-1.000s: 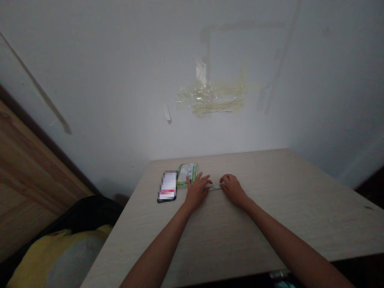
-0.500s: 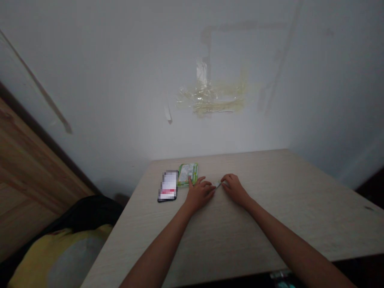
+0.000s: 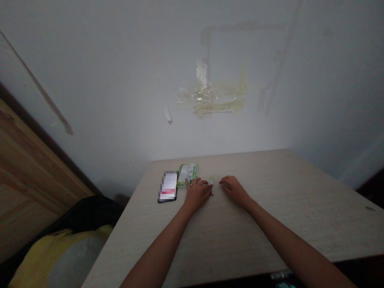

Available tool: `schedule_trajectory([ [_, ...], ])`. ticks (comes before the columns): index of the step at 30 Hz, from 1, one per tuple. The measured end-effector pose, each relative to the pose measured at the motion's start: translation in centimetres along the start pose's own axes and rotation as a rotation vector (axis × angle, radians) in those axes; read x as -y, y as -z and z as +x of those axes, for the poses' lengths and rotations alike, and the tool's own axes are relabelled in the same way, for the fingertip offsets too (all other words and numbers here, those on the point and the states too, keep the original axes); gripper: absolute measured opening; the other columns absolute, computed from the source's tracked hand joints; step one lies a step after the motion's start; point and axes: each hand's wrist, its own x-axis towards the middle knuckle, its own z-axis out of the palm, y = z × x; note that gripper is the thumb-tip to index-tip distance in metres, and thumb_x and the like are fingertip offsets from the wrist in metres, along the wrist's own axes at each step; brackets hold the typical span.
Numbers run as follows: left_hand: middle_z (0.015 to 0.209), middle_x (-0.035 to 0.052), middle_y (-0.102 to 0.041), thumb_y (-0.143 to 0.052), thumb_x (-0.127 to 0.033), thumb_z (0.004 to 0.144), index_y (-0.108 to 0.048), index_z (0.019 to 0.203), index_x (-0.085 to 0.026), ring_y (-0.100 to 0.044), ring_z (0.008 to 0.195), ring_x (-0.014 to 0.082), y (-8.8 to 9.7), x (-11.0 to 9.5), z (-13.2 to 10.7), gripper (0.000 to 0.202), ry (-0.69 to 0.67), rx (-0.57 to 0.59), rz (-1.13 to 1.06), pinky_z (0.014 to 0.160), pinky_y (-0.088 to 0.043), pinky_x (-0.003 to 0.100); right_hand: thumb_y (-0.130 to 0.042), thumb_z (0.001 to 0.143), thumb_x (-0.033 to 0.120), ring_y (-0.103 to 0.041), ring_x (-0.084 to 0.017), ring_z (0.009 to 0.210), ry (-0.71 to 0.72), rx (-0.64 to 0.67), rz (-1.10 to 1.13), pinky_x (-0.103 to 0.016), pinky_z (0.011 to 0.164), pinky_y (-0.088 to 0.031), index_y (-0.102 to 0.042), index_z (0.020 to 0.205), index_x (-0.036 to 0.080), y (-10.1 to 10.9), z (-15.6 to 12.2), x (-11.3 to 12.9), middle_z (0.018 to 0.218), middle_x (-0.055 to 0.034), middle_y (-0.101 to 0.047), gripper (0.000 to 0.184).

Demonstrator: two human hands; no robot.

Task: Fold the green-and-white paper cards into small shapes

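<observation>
My left hand (image 3: 196, 193) rests on the light wooden table (image 3: 270, 224), its fingertips pinched on a small pale strip (image 3: 212, 185) that stands turned upright between my hands. My right hand (image 3: 234, 189) lies just right of the strip, a small gap away, with fingers loosely bent and nothing in them. Touching the left hand's far side is a green and white packet (image 3: 187, 174). A black phone (image 3: 168, 186) with a lit screen lies flat left of the packet.
The table stands in a corner against a white wall with old tape remains (image 3: 210, 96). Left of the table are a wooden panel (image 3: 27, 176) and a black and yellow bundle (image 3: 60, 252) low on the floor.
The strip was held between both hands, lying sideways. My right hand has let go and drawn slightly right; my left hand keeps the strip, now turned upright.
</observation>
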Motion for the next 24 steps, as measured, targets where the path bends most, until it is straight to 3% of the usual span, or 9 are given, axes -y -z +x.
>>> schedule_trajectory([
  [9,0.114,-0.0003,-0.068,-0.062,-0.042,0.084,-0.067,0.110,-0.041,-0.044,0.122,0.0283,0.22,-0.14,0.08,0.026,-0.015,-0.011,-0.002,0.106,0.005,0.074,-0.051,0.084,0.012,-0.059,-0.021,0.100,0.035,0.002,0.066,-0.040,0.094,-0.044,-0.068,0.097,0.021,-0.05,-0.10,0.50,0.099,-0.0069,-0.069,0.023],
  [16,0.114,-0.0016,-0.068,-0.062,-0.043,0.084,-0.068,0.108,-0.043,-0.044,0.121,0.0290,-0.01,0.14,0.12,0.025,-0.013,-0.019,-0.010,0.104,0.003,0.076,-0.042,0.078,0.001,-0.059,-0.019,0.105,-0.015,0.045,0.161,-0.039,0.097,-0.045,-0.063,0.103,0.021,-0.02,-0.21,0.75,0.105,-0.0072,-0.066,0.038],
  [24,0.109,-0.0026,-0.069,-0.061,-0.044,0.085,-0.067,0.109,-0.044,-0.046,0.120,0.0277,0.00,0.27,0.14,0.025,-0.044,-0.031,-0.006,0.104,0.009,0.075,-0.042,0.084,0.006,-0.061,-0.018,0.103,-0.044,0.062,0.238,-0.038,0.095,-0.045,-0.053,0.108,0.021,-0.36,-0.25,0.70,0.105,-0.0073,-0.066,0.030],
])
